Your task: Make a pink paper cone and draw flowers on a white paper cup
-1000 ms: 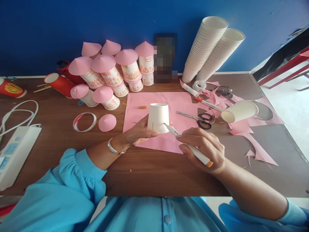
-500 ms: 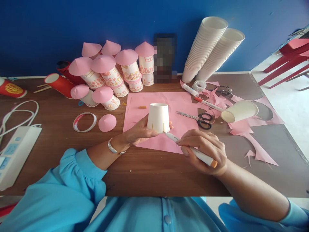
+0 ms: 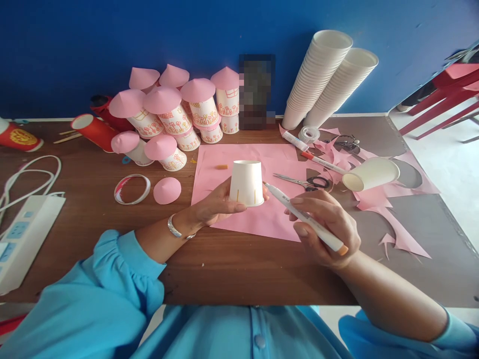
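Note:
My left hand [image 3: 217, 203] is closed around a white paper cup [image 3: 246, 180], held upside down with its wide rim lowest. Two short orange-brown lines rise from near that rim. In my right hand [image 3: 325, 224] is an uncapped white marker pen [image 3: 299, 212] with an orange end. Its tip points at the cup's right side, a little apart from the cup. Below the cup lies a pink paper sheet [image 3: 209, 159], with a small orange-brown marker cap [image 3: 221, 167] on it. Scissors [image 3: 299, 181] with black handles lie just beyond my right hand.
Decorated cups with pink cone roofs [image 3: 162, 99] stand at the back left. Two tall stacks of paper cups [image 3: 318, 80] lean on the blue wall. Pink scraps [image 3: 404, 229] and a tipped cup [image 3: 374, 173] lie right; a tape ring [image 3: 131, 189] and power strip [image 3: 32, 234] lie left.
The marker tip has come away from the cup's lower edge and moved up and to the right. My right hand has shifted slightly right; my left hand keeps the cup in nearly the same place.

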Available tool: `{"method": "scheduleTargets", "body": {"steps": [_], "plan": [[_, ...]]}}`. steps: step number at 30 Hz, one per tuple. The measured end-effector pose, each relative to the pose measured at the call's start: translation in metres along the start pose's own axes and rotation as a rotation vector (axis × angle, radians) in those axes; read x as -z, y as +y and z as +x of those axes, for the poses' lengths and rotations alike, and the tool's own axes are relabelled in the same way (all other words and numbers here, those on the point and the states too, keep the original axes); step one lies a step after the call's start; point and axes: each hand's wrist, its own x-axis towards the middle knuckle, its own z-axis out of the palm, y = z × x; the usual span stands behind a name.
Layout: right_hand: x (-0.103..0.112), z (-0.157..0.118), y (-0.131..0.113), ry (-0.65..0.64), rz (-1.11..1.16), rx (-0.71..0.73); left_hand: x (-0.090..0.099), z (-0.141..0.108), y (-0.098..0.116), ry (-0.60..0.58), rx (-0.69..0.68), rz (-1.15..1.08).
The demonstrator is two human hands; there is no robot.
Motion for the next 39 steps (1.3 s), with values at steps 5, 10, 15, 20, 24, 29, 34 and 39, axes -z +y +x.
{"method": "scheduleTargets", "body": {"steps": [5,10,15,20,24,29,34,39], "plan": [[0.0,-0.002,0.004,0.014,0.037,0.026,-0.001,-0.002,0.005,0.01,0.048,-0.149],[-0.001,-0.004,0.003,0.008,0.009,0.017,0.001,-0.003,0.008,0.001,0.093,-0.271],[-0.004,-0.005,0.003,0.039,0.023,0.018,-0.002,-0.003,0.011,0.009,0.105,-0.269],[-0.006,-0.004,0.003,0.051,0.007,0.017,-0.003,-0.002,0.009,-0.021,0.099,-0.164],[-0.004,-0.001,0.002,0.011,-0.036,0.049,-0.003,-0.001,0.006,0.009,0.071,-0.074],[-0.006,-0.004,0.003,0.018,-0.019,0.045,-0.005,0.001,0.005,0.158,0.095,0.056],[-0.016,-0.01,0.011,-0.029,-0.104,-0.067,-0.006,0.002,0.002,0.211,0.122,0.166],[-0.025,-0.011,0.021,-0.182,-0.128,-0.08,-0.011,0.003,0.007,0.203,0.118,0.225]]}}
